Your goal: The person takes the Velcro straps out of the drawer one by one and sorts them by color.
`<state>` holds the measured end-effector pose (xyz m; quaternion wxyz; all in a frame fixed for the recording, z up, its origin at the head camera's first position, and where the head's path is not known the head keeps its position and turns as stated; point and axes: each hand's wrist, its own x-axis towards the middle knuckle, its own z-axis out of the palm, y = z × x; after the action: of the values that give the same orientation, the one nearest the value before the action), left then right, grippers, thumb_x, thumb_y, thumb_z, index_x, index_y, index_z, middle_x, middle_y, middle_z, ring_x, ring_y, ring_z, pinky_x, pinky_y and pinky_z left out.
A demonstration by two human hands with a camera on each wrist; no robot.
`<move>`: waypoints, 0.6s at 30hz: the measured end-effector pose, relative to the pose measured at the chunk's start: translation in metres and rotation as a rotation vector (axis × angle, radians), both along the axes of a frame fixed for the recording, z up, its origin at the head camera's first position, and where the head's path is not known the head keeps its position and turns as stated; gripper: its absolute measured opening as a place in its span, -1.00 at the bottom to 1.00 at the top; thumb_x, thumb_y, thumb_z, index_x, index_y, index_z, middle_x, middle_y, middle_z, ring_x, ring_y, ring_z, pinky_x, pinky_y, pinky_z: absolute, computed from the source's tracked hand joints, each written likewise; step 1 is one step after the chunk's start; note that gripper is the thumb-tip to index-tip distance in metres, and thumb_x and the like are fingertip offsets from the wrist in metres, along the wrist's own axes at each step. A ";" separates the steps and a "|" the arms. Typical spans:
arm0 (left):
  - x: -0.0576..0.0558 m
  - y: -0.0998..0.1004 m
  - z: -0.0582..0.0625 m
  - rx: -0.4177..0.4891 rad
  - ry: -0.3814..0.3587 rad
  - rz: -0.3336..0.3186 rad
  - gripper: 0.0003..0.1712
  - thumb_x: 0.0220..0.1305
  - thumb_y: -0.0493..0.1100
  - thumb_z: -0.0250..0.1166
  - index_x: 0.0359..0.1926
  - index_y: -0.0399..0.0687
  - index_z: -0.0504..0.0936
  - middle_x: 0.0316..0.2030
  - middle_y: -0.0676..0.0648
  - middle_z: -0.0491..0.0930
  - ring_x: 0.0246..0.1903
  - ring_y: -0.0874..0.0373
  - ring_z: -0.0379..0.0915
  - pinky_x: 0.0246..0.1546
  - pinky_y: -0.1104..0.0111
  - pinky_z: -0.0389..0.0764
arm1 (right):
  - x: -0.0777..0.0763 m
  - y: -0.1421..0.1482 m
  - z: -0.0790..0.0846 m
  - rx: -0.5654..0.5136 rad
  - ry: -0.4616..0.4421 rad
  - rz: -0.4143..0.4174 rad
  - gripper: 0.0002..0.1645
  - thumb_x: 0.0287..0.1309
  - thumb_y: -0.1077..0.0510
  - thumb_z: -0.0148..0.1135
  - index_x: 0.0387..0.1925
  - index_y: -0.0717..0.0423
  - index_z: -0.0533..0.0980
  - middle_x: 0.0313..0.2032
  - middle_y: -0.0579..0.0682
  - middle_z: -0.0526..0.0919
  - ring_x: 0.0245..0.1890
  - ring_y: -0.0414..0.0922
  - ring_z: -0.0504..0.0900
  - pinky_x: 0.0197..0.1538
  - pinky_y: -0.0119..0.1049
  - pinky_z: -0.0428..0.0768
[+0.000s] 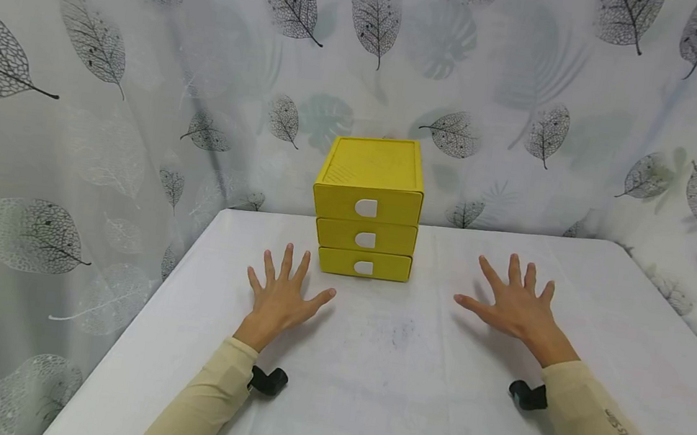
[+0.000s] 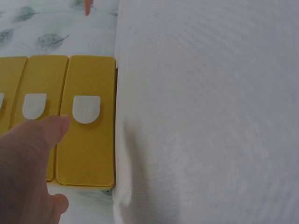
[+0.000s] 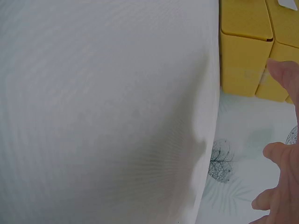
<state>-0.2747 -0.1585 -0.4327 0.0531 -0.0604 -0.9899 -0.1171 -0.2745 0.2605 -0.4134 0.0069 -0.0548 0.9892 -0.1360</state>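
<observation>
A yellow box of three stacked drawers (image 1: 367,209) stands at the back of the white table, each drawer front bearing a white rounded tab. My left hand (image 1: 281,301), fingers spread, is in front of the box and a little to its left, holding nothing. In the left wrist view the drawer fronts (image 2: 88,151) appear sideways beyond the thumb. My right hand (image 1: 517,307) is spread out to the right of the box, also holding nothing. Part of the box's yellow side (image 3: 240,65) shows past the fingers in the right wrist view. All drawers look closed.
The table (image 1: 403,413) has a white cover with faint grey smudges near its middle. A leaf-printed curtain (image 1: 212,48) hangs behind the table and along both sides. Each wrist carries a black camera mount (image 1: 268,381) over a beige sleeve (image 1: 198,402).
</observation>
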 end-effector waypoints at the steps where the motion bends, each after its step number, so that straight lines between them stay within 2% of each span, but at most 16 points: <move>1: 0.000 0.000 0.000 0.001 0.002 -0.003 0.19 0.28 0.67 -0.05 0.68 0.12 -0.06 0.64 -0.20 -0.36 0.53 -0.45 -0.59 0.31 -0.48 -0.46 | 0.000 0.000 0.000 0.002 -0.001 -0.001 0.36 0.16 -0.74 -0.05 0.67 -0.01 -0.11 0.52 0.57 -0.40 0.45 0.61 -0.47 0.24 0.64 -0.50; 9: 0.000 0.001 0.001 0.008 0.000 -0.001 0.18 0.29 0.66 -0.05 0.68 0.12 -0.06 0.64 -0.20 -0.33 0.52 -0.44 -0.62 0.32 -0.48 -0.46 | 0.001 -0.001 0.001 -0.001 0.002 -0.010 0.35 0.16 -0.73 -0.03 0.67 0.01 -0.09 0.53 0.55 -0.39 0.46 0.60 -0.44 0.25 0.63 -0.50; 18: 0.000 0.001 0.002 0.022 0.001 -0.004 0.17 0.30 0.65 -0.04 0.68 0.12 -0.05 0.64 -0.18 -0.35 0.52 -0.43 -0.66 0.31 -0.46 -0.50 | 0.001 -0.002 0.011 -0.037 0.006 -0.025 0.38 0.14 -0.74 -0.05 0.67 0.00 -0.15 0.52 0.57 -0.42 0.44 0.60 -0.52 0.26 0.60 -0.52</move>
<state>-0.2744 -0.1571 -0.4303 0.0541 -0.0618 -0.9884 -0.1280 -0.2734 0.2585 -0.4022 0.0014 -0.0427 0.9871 -0.1543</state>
